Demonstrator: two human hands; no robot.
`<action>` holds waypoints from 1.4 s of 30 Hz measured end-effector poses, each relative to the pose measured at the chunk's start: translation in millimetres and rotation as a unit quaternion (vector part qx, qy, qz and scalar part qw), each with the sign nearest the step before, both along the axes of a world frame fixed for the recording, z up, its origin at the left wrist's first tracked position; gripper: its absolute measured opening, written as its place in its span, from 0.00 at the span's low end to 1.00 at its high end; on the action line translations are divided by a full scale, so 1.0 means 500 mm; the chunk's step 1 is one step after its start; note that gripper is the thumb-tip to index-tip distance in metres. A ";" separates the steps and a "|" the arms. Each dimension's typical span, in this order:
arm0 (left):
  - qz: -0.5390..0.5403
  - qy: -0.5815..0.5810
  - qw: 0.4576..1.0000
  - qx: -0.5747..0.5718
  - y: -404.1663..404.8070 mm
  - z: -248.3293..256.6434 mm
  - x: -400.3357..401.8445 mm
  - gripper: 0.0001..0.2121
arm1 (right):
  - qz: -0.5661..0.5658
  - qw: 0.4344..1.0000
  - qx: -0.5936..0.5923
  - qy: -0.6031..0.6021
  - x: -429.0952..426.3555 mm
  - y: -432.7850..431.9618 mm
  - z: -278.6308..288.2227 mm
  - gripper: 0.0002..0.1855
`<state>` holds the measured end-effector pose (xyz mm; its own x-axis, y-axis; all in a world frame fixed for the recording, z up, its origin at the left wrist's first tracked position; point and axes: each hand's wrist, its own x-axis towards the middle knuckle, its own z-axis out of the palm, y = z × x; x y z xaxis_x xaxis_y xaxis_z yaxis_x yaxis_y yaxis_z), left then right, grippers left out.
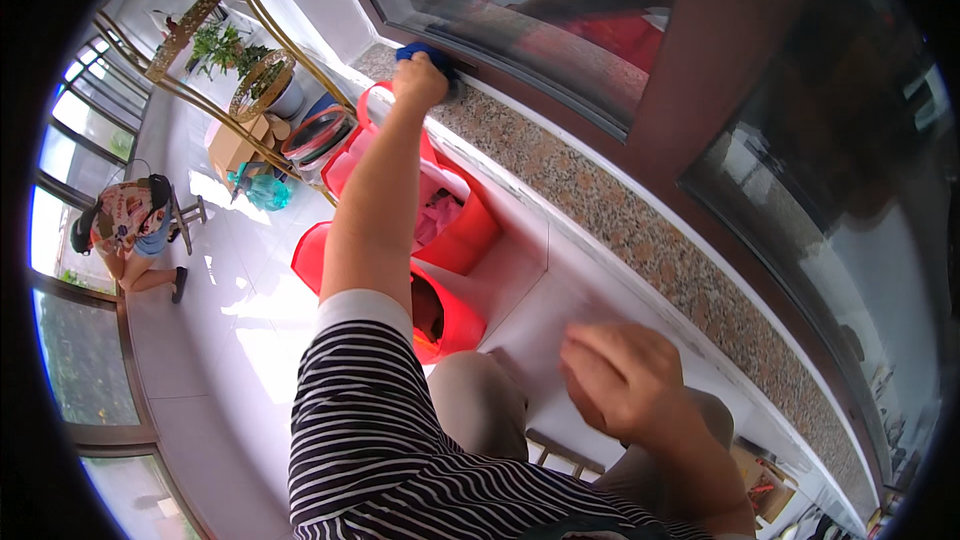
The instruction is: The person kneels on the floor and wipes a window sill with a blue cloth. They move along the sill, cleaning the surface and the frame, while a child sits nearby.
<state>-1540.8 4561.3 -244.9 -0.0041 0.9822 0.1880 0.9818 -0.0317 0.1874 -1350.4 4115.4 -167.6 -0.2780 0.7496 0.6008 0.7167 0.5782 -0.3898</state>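
Observation:
My left hand [420,82] reaches far out and presses a dark blue cloth [421,52] onto the far end of the speckled granite sill [555,172], against the brown window frame [540,101]. The fingers are bent over the cloth and hide part of it. My right hand [622,382], slightly blurred, hovers above my knees, away from the sill. Its fingers are curled together and nothing shows in them. Below my left forearm stand red containers [480,221], one with pink crumpled material [436,217] inside.
A gold metal stand [270,22] with potted plants [217,45] stands at upper left, near a cardboard box [232,146] and a teal spray bottle [262,191]. Another person [131,217] sits by the left windows. A box [765,484] lies at lower right.

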 end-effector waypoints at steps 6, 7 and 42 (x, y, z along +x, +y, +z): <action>0.090 0.015 0.996 0.012 0.180 -0.035 -0.102 0.22 | -0.014 0.992 -0.115 -0.046 0.024 0.015 -0.025 0.10; 0.101 0.018 0.995 0.007 0.176 -0.022 -0.095 0.22 | -0.031 0.989 -0.130 -0.063 0.034 0.012 -0.029 0.11; 0.007 0.059 0.996 0.065 0.242 -0.032 -0.193 0.31 | -0.018 0.962 -0.247 -0.113 0.020 0.033 -0.027 0.14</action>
<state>-1637.4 4682.0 -261.1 0.0123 0.9492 0.3144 0.9972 -0.0347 0.0658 -1340.5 4131.8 -181.1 -0.3278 0.9398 0.0968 0.8313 0.3356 -0.4431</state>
